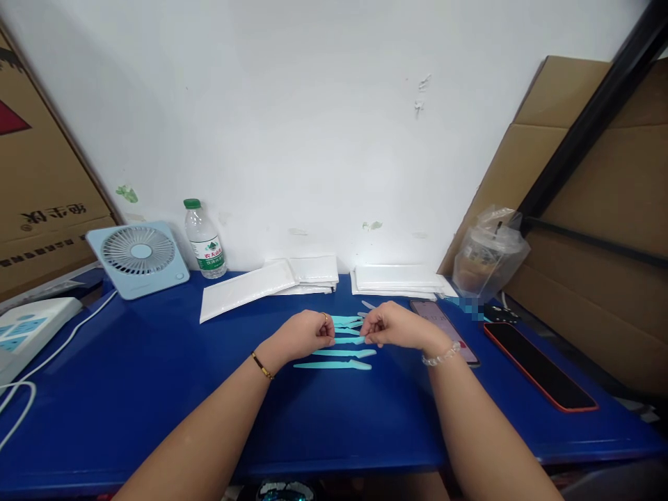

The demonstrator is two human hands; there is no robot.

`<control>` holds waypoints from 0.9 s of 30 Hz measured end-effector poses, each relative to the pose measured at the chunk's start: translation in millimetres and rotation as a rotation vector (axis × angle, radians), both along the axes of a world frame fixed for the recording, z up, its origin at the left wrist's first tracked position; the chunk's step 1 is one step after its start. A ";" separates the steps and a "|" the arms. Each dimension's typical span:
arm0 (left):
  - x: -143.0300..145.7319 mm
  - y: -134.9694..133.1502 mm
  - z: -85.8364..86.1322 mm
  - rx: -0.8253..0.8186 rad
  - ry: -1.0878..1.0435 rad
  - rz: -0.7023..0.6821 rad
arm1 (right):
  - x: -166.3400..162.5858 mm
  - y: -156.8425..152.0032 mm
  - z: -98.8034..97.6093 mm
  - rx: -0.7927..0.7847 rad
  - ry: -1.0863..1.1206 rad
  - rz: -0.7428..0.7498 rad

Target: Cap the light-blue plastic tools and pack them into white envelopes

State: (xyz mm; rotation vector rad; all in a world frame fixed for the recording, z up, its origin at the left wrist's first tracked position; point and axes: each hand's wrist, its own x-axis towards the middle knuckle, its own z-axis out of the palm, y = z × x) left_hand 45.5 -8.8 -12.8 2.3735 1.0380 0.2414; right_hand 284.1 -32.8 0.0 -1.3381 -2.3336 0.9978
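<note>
Both my hands meet over a row of several slim turquoise plastic sticks [334, 364] lying side by side on the blue table [130, 390]. My left hand [307, 332] is curled, its fingertips pinching one end of a turquoise stick [348, 340]. From the other side, my right hand [391, 325] is also curled and pinches the same stick. A ring is on my left hand, with a thin bracelet at that wrist. A bead bracelet circles my right wrist.
White flat pouches [250, 289] and a second stack [399, 280] lie behind the sticks. A small blue fan [138, 257] and a water bottle [204, 240] stand at back left. Two phones [540, 365] and a bagged drink cup [488, 254] are at right. Cardboard boxes flank both sides.
</note>
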 end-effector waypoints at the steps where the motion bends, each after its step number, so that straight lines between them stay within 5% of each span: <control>1: -0.1 -1.2 0.5 -0.011 0.011 -0.006 | 0.4 -0.6 0.5 -0.043 0.001 0.011; 5: -0.8 -2.1 1.7 -0.011 0.032 -0.012 | 5.8 -0.6 2.1 -0.102 -0.019 -0.021; 10: -1.5 6.6 -2.7 0.268 0.098 0.091 | 14.1 11.8 -6.6 0.216 -0.139 -0.283; 14: 0.4 10.6 -7.7 0.353 0.169 0.105 | 9.0 22.8 -20.7 0.292 -0.220 -0.258; 21: 4.2 9.5 -8.8 0.357 0.170 0.098 | 10.1 24.9 -26.6 0.255 -0.247 -0.262; 27: 3.4 10.8 -9.6 0.292 0.148 0.112 | 17.5 15.6 -10.2 0.119 -0.014 -0.274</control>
